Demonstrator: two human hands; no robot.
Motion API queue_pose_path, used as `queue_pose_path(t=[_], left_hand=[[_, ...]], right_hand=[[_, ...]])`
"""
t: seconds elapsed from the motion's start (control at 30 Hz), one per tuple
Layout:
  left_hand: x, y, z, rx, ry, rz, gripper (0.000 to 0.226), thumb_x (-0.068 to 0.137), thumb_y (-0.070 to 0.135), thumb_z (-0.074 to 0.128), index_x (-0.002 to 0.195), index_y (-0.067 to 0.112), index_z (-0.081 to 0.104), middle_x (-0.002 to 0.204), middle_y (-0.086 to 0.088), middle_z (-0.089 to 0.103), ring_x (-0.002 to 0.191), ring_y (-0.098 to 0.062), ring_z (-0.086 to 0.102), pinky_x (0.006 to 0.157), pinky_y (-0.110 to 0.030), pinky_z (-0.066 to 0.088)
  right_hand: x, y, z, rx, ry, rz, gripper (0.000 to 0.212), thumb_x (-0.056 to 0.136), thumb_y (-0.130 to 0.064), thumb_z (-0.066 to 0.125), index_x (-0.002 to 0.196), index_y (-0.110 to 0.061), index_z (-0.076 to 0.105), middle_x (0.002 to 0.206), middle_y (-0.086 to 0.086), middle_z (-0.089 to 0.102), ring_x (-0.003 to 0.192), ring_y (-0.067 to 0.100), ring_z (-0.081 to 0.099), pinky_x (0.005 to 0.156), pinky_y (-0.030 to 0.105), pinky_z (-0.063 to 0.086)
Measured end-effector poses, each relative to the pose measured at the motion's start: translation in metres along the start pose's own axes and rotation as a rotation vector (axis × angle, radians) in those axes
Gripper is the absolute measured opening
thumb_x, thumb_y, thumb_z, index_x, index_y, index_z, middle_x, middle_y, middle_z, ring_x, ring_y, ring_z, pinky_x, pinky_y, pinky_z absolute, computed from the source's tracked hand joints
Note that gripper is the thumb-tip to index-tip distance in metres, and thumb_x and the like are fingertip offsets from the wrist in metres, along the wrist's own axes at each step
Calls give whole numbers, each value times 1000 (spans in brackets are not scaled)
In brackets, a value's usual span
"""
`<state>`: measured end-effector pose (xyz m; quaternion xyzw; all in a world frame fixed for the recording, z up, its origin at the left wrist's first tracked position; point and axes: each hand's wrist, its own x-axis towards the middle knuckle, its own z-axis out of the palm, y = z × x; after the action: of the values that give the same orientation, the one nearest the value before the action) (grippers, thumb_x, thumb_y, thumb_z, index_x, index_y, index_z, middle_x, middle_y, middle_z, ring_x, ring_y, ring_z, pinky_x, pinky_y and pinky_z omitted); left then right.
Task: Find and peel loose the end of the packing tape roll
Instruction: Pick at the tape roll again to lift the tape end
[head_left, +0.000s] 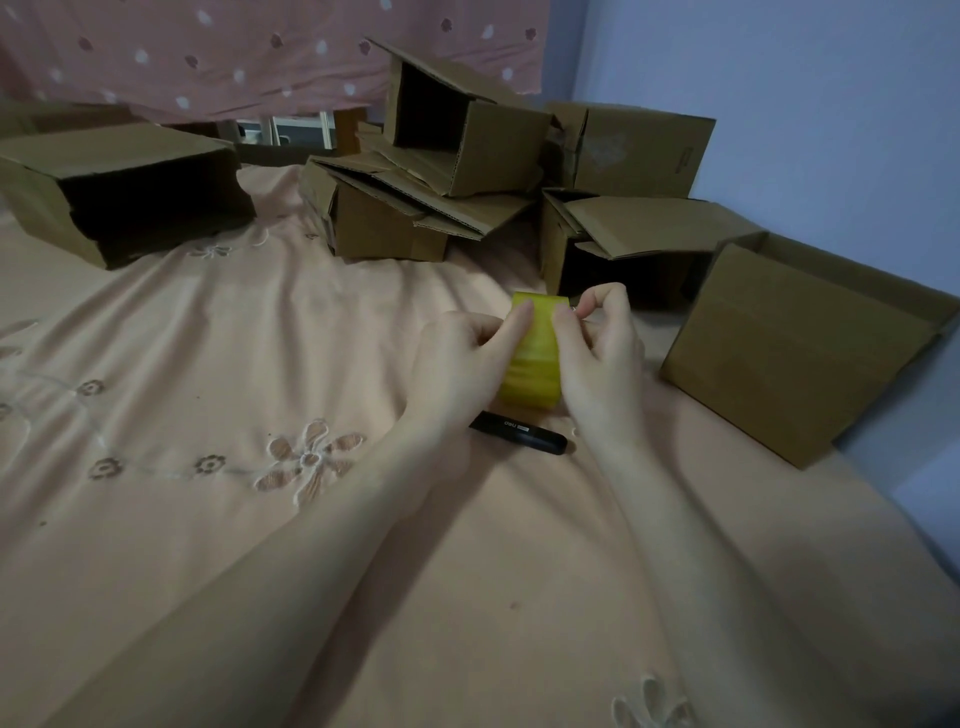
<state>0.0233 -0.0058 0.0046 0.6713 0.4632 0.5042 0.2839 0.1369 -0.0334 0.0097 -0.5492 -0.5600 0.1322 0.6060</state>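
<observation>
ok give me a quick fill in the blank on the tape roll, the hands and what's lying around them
1. The tape roll held between the left hand and right hand is ____ in colour.
2. On the bedsheet just below the roll lies a ____ marker.
3. The boxes around the bed are made of ____.

Missing words: yellow; black; cardboard

Single head view: looks forward-down, close over peach embroidered bedsheet (218, 364); brown cardboard boxes (467, 145) farther back.
</observation>
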Motion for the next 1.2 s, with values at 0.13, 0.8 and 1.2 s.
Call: queue_pose_path(t=[0.13,0.8,1.2], left_hand=[[0,1,0,6,-19,0,63,95,40,52,43,17,28,39,5,25,43,-10,28,47,-29,23],[4,-3,-17,-448,-178,-51,26,102,16,40,92,17,64,91,4,57,67,-2,57,61,-21,53],[6,-4,-14,-412,-161,-71,10,93,13,59,95,23,63,93,-13,58,79,-14,58,70,-29,55]], right_hand=[[1,-2,-2,9,1,23,12,96,-14,46,89,-10,37,55,-5,39,50,3,43,49,22,31],[3,-2,-2,412,-219,172,37,86,6,51,114,-17,44,79,1,62,73,11,58,63,22,47],[4,4,3,385,-175,138,31,84,-2,56,104,-23,44,73,0,64,69,21,58,61,29,48]])
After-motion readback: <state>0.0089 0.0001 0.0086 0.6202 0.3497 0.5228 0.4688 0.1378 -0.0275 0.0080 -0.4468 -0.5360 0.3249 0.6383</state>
